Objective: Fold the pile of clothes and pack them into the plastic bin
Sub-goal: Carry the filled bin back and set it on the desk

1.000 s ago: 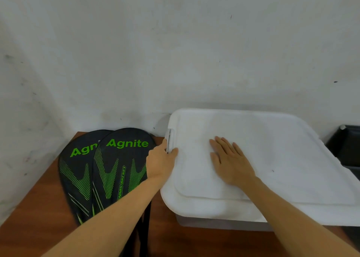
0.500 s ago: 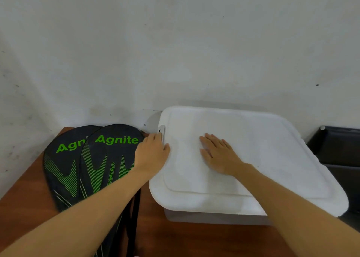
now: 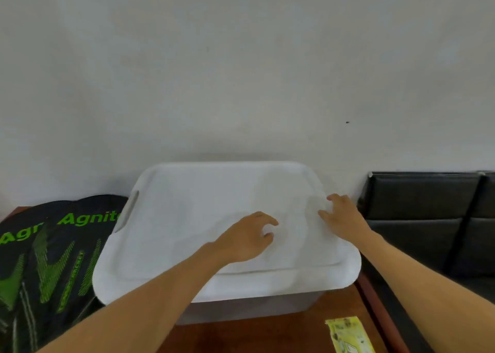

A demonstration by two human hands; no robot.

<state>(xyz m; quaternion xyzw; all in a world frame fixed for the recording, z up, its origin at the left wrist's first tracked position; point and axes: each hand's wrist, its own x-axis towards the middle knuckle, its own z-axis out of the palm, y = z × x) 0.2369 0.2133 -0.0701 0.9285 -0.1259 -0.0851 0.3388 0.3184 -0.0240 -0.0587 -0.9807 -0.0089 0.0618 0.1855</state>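
Note:
A plastic bin (image 3: 257, 308) stands on the wooden table against the wall, covered by its white lid (image 3: 187, 218). My left hand (image 3: 247, 237) hovers over the middle of the lid, fingers curled and holding nothing. At the lid's right edge my right hand (image 3: 341, 217) rests with fingers spread on the white plastic. No clothes are in view; the bin's inside is hidden by the lid.
Two black racket covers (image 3: 51, 259) with green "Agnite" lettering lie left of the bin. A black padded seat (image 3: 428, 218) stands at the right, beside the table's edge. A yellow packet (image 3: 348, 335) lies on the table (image 3: 254, 336) at the front right.
Both hands have moved right across the lid: the left from the lid's left handle to its middle, the right from the middle to its right edge. The view has shifted right.

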